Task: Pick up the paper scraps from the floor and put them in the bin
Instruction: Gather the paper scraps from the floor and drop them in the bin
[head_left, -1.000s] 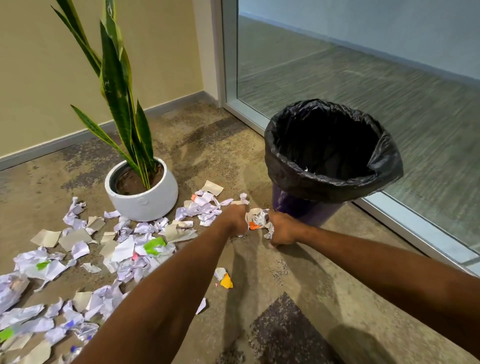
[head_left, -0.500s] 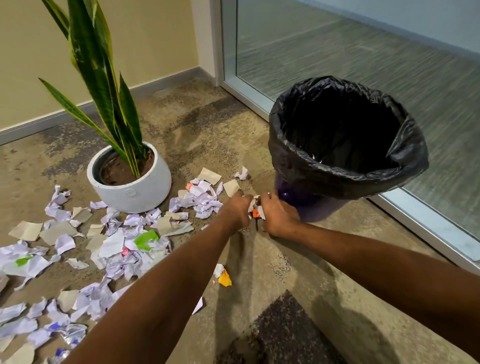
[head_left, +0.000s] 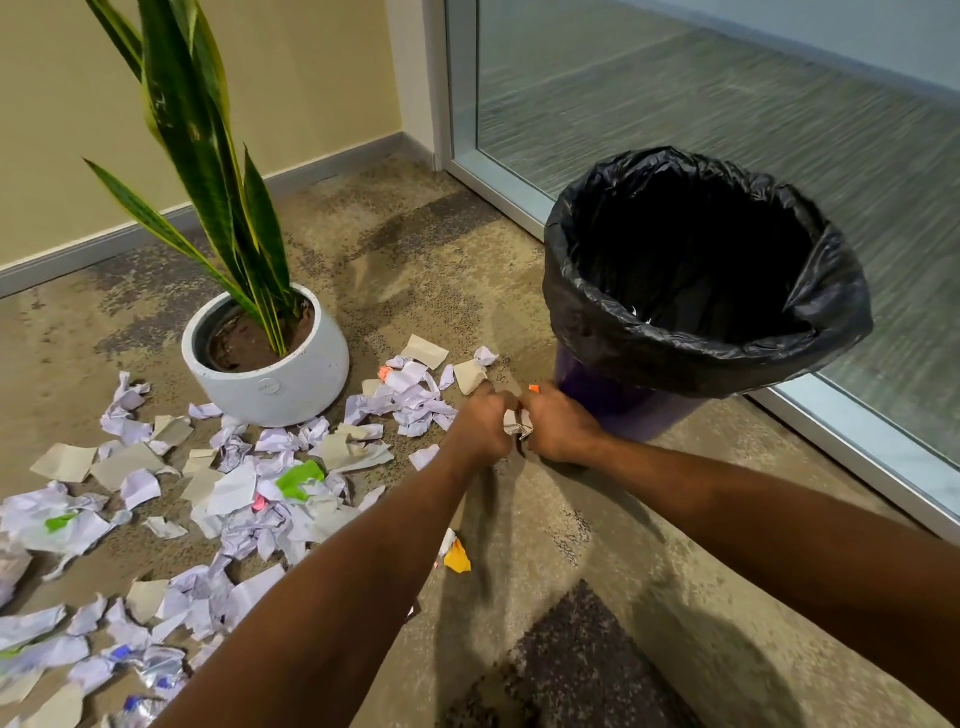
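Note:
My left hand (head_left: 480, 423) and my right hand (head_left: 558, 426) meet low over the carpet, just left of the bin's base. Together they grip a small wad of crumpled paper scraps (head_left: 518, 423), mostly hidden between the fingers. An orange scrap tip (head_left: 534, 388) pokes out above my right hand. The bin (head_left: 613, 322) is purple with a black liner and stands open at the right. Several white, beige and green paper scraps (head_left: 234, 488) lie scattered over the floor to the left. A small orange scrap (head_left: 457, 560) lies alone under my left forearm.
A white pot (head_left: 270, 387) with a tall snake plant (head_left: 208, 156) stands left of the hands, scraps around it. A glass wall with a metal frame (head_left: 831, 447) runs behind and right of the bin. A beige wall closes the back left.
My hands have closed together around the paper wad, which now shows less. The view has shifted, so the bin and plant sit differently in frame.

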